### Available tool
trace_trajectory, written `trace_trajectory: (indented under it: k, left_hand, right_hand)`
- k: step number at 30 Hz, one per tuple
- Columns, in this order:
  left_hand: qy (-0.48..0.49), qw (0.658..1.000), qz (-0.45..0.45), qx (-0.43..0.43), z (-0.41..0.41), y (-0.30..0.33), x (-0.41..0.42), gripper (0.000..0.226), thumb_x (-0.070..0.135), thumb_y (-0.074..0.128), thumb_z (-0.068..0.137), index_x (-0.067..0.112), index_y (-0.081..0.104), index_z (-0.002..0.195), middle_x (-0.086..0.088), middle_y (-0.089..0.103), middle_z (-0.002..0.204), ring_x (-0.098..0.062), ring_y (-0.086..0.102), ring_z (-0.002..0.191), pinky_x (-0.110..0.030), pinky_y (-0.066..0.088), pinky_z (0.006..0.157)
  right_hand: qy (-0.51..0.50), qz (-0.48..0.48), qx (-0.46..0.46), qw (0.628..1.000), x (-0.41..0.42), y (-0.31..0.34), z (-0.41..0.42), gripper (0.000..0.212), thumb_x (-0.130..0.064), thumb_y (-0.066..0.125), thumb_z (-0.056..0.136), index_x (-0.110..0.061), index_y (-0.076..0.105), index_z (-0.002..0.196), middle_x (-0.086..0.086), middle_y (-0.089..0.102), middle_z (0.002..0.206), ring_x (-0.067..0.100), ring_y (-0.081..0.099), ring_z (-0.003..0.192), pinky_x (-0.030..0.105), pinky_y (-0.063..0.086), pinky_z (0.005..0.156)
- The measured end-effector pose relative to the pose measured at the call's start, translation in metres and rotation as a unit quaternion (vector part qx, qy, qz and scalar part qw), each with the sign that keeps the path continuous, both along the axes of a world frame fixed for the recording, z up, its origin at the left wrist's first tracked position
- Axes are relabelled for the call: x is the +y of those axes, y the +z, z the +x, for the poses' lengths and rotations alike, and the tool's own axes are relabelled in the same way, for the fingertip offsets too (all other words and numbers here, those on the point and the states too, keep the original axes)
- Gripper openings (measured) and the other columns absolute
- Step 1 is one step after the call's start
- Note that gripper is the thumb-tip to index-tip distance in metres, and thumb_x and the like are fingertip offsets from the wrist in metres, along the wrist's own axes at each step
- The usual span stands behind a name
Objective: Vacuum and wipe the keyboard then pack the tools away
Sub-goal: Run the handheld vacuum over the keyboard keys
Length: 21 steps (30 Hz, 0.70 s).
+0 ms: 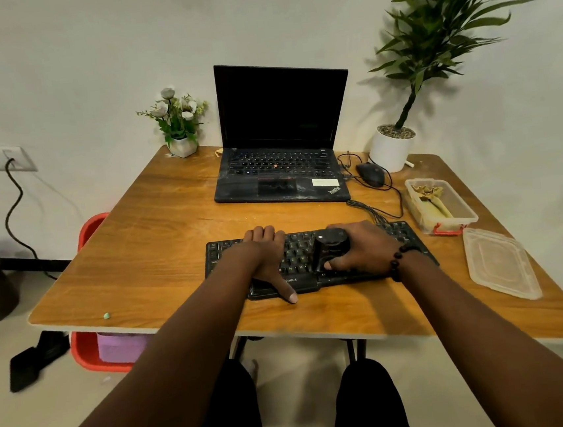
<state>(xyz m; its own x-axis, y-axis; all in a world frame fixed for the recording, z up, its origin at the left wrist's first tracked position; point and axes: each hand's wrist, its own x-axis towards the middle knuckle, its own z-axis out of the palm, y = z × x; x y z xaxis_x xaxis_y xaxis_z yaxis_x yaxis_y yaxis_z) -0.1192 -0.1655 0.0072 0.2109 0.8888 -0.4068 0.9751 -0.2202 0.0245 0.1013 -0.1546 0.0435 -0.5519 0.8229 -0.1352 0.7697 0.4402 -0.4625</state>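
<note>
On the near half of the wooden table [159, 245], the black keyboard [305, 255] is pinned by the left hand [267, 259], laid flat with fingers extended. A small black vacuum [330, 248] is gripped by the right hand [362, 248] and stood on the middle keys. Vacuuming is judged under way; steady passes along the rows are called for next. The vacuum's nozzle is hidden. A cloth appears folded in the open plastic box [445, 211]; its lid [501, 262] lies beside.
</note>
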Motion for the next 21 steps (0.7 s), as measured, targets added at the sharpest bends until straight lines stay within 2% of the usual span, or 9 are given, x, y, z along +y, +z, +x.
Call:
trace_trajectory:
  k: [3,5,7,10,14,18,21]
  left_hand:
    - [-0.007,1.000,0.010,0.020,0.001,0.003,0.001,0.140,0.080,0.077,0.053,0.007,0.013,0.153,-0.015,0.016,0.157,-0.038,0.016,0.144,-0.053,0.017,0.120]
    - [-0.008,1.000,0.012,0.026,0.001,0.004,0.001,0.141,0.080,0.078,0.053,0.006,0.012,0.153,-0.015,0.016,0.158,-0.038,0.016,0.144,-0.053,0.016,0.120]
    - [-0.008,0.999,0.010,0.034,0.004,0.005,0.002,0.142,0.080,0.078,0.052,0.007,0.012,0.154,-0.015,0.015,0.158,-0.038,0.015,0.145,-0.053,0.017,0.121]
    - [-0.007,0.999,0.008,0.041,0.005,0.005,0.002,0.143,0.080,0.077,0.053,0.007,0.010,0.154,-0.013,0.014,0.159,-0.037,0.014,0.145,-0.052,0.016,0.121]
    - [-0.004,0.999,0.004,0.036,0.003,0.006,0.001,0.142,0.079,0.078,0.053,0.007,0.009,0.155,-0.013,0.011,0.160,-0.037,0.012,0.146,-0.053,0.016,0.121]
    - [-0.003,1.000,0.003,0.031,0.002,0.005,0.001,0.143,0.080,0.078,0.053,0.008,0.008,0.155,-0.012,0.009,0.161,-0.038,0.010,0.146,-0.054,0.015,0.121]
    - [-0.006,0.999,-0.002,0.037,0.003,0.005,0.003,0.144,0.080,0.077,0.053,0.007,0.006,0.156,-0.013,0.008,0.161,-0.038,0.009,0.146,-0.055,0.014,0.121]
  right_hand:
    - [0.010,0.036,-0.085,0.996,0.009,0.008,0.010,0.031,-0.035,0.078,0.073,-0.036,0.057,0.096,-0.015,0.063,0.094,0.011,0.058,0.093,0.038,0.051,0.081]
    - [-0.002,0.066,-0.086,0.994,0.012,0.012,0.011,0.029,-0.031,0.077,0.074,-0.035,0.055,0.093,-0.014,0.062,0.093,0.012,0.057,0.091,0.034,0.050,0.077]
    - [-0.005,0.052,-0.029,0.998,0.008,0.011,0.005,0.029,-0.026,0.077,0.075,-0.030,0.058,0.097,-0.011,0.064,0.094,0.010,0.058,0.090,0.027,0.048,0.075]
    - [0.037,0.031,-0.004,0.999,-0.002,-0.001,-0.006,0.036,-0.026,0.078,0.074,-0.028,0.059,0.105,-0.009,0.066,0.099,0.007,0.059,0.092,0.028,0.050,0.079]
    - [0.050,0.071,-0.054,0.995,0.002,-0.003,0.006,0.038,-0.031,0.077,0.075,-0.029,0.057,0.107,-0.008,0.065,0.103,0.012,0.057,0.096,0.037,0.051,0.082]
    - [0.012,0.108,-0.129,0.986,0.013,0.009,0.026,0.038,-0.033,0.075,0.076,-0.029,0.058,0.109,-0.007,0.064,0.104,0.015,0.055,0.099,0.036,0.049,0.081]
    - [-0.015,0.075,-0.036,0.996,0.008,0.009,0.019,0.032,-0.027,0.077,0.074,-0.029,0.059,0.101,-0.009,0.066,0.095,0.011,0.060,0.091,0.030,0.050,0.072]
